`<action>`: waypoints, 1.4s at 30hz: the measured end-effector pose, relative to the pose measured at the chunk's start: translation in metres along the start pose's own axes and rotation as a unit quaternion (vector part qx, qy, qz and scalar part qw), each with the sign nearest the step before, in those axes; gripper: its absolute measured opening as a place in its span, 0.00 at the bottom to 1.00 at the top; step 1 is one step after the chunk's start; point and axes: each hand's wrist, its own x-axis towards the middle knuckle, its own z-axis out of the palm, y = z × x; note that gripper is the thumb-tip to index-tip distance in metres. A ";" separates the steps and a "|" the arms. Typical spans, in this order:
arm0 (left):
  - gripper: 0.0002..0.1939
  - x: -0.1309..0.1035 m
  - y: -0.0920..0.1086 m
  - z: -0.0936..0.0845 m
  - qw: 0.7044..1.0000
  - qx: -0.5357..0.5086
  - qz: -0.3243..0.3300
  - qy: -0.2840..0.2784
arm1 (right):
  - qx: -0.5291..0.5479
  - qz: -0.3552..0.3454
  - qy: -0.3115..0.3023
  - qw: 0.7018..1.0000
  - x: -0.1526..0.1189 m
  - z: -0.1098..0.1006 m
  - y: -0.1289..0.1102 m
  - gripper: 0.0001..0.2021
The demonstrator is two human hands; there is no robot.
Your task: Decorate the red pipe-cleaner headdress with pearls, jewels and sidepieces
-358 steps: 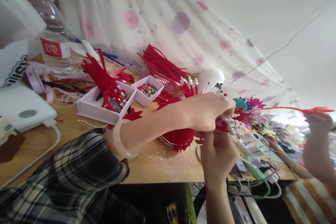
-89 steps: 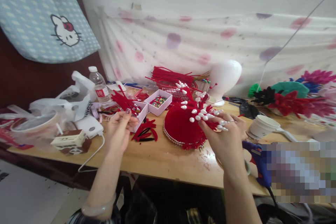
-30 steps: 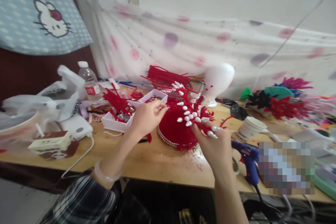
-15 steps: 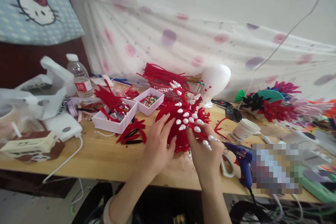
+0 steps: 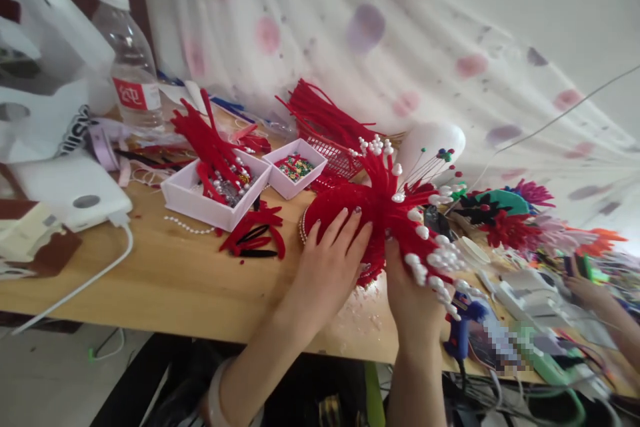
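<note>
- a spotted curtain hangs behind everything, its folds slanting down toward the right.
- the wooden tabletop runs across in front of it, crowded with craft bits.
- a smooth white head form stands at the back, partly behind the pins and red stems.
- the red spray, fuzzy stems tipped with white pearls, fans out over the right side of the round red piece, which lies on the tabletop edged with pearls.
- the right hand has its fingers closed on the lower part of the spray; most are hidden behind the stems.
- the left hand rests palm down on the round piece, fingers a little apart, gripping nothing.
- a larger white box holds red stems and beads.
- a smaller white box, just beside it, holds coloured bits.
- a short pearl string lies near the larger box.
</note>
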 end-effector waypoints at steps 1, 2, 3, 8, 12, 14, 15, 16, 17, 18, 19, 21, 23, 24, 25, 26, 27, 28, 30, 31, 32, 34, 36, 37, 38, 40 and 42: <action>0.24 -0.001 0.000 0.002 1.000 0.004 0.001 0.003 | -0.002 0.008 0.001 1.000 0.000 0.000 -0.001 0.08; 0.24 -0.001 0.001 0.004 1.000 0.008 0.002 0.007 | -0.006 0.021 0.013 1.000 0.000 0.001 -0.003 0.08; 0.24 -0.001 0.001 0.005 1.000 0.012 0.003 0.011 | -0.007 0.035 0.030 0.999 0.001 0.001 -0.004 0.08; 0.25 -0.001 0.002 0.012 0.999 0.044 0.001 0.026 | -0.023 0.037 0.059 0.997 0.008 0.005 -0.003 0.14; 0.25 -0.003 0.003 0.014 0.998 0.052 -0.002 0.028 | -0.138 0.028 0.053 0.989 0.009 0.001 0.005 0.20; 0.26 -0.005 0.004 0.013 0.998 0.053 0.000 0.027 | -0.148 0.012 0.052 0.988 0.009 -0.002 0.007 0.17; 0.26 -0.006 0.004 0.013 0.998 0.052 0.002 0.029 | -0.134 -0.004 0.050 0.990 0.010 -0.003 0.006 0.14; 0.26 -0.007 0.003 0.013 0.998 0.050 0.003 0.031 | -0.113 -0.019 0.047 0.992 0.010 -0.004 0.005 0.12; 0.25 -0.008 0.003 0.014 0.998 0.045 0.005 0.032 | -0.091 -0.029 0.046 0.994 0.011 -0.005 0.004 0.10; 0.24 -0.008 0.003 0.014 0.999 0.039 0.007 0.033 | -0.072 -0.032 0.045 0.996 0.013 -0.006 0.002 0.09; 0.23 -0.009 0.002 0.015 0.999 0.031 0.009 0.036 | -0.061 -0.029 0.044 0.997 0.014 -0.006 0.001 0.09; 0.19 -0.007 0.002 0.016 0.999 0.013 0.009 0.052 | -0.067 -0.022 0.039 0.997 0.016 -0.007 0.001 0.10; 0.14 -0.003 0.003 0.016 0.996 -0.015 -0.003 0.089 | -0.091 -0.022 0.037 0.995 0.018 -0.008 0.001 0.10; 0.12 0.000 0.004 0.015 0.993 -0.032 -0.016 0.112 | -0.097 -0.022 0.031 0.995 0.019 -0.008 0.001 0.10; 0.11 0.004 0.005 0.013 0.990 -0.049 -0.031 0.132 | -0.092 -0.020 0.026 0.995 0.020 -0.009 0.000 0.09; 0.10 0.009 0.006 0.011 0.986 -0.063 -0.046 0.145 | -0.076 -0.019 0.018 0.997 0.020 -0.010 0.000 0.09; 0.10 0.013 0.007 0.007 0.985 -0.073 -0.058 0.148 | -0.053 -0.019 0.008 0.998 0.021 -0.011 -0.001 0.08; 0.09 0.017 0.008 0.004 0.985 -0.077 -0.066 0.142 | -0.028 -0.018 -0.002 0.999 0.022 -0.011 -0.002 0.08; 0.08 0.025 0.009 -0.005 0.989 -0.074 -0.072 0.110 | -0.001 -0.013 -0.016 1.000 0.023 -0.013 -0.003 0.08; 0.07 0.028 0.009 -0.009 0.991 -0.068 -0.072 0.094 | -0.003 -0.010 -0.017 1.000 0.023 -0.013 -0.003 0.08; 0.06 0.030 0.009 -0.012 0.992 -0.061 -0.071 0.081 | -0.011 -0.005 -0.016 1.000 0.023 -0.014 -0.003 0.09; 0.05 0.035 0.008 -0.018 0.994 -0.049 -0.071 0.064 | -0.027 0.007 -0.012 1.000 0.024 -0.014 -0.003 0.09; 0.04 0.040 0.006 -0.023 0.995 -0.042 -0.069 0.051 | -0.032 0.018 -0.015 0.999 0.025 -0.015 -0.005 0.09; 0.04 0.043 0.004 -0.024 0.996 -0.039 -0.063 0.041 | -0.032 0.025 -0.018 0.999 0.025 -0.016 -0.006 0.09; 0.05 0.047 0.002 -0.026 0.998 -0.034 -0.052 0.031 | -0.031 0.031 -0.020 0.999 0.025 -0.016 -0.007 0.09; 0.07 0.057 -0.005 -0.027 0.999 -0.022 -0.006 0.022 | -0.026 0.037 -0.020 0.999 0.026 -0.017 -0.008 0.09; 0.12 0.068 -0.015 -0.027 0.998 -0.022 0.057 0.025 | -0.014 0.039 -0.011 0.999 0.025 -0.017 -0.007 0.08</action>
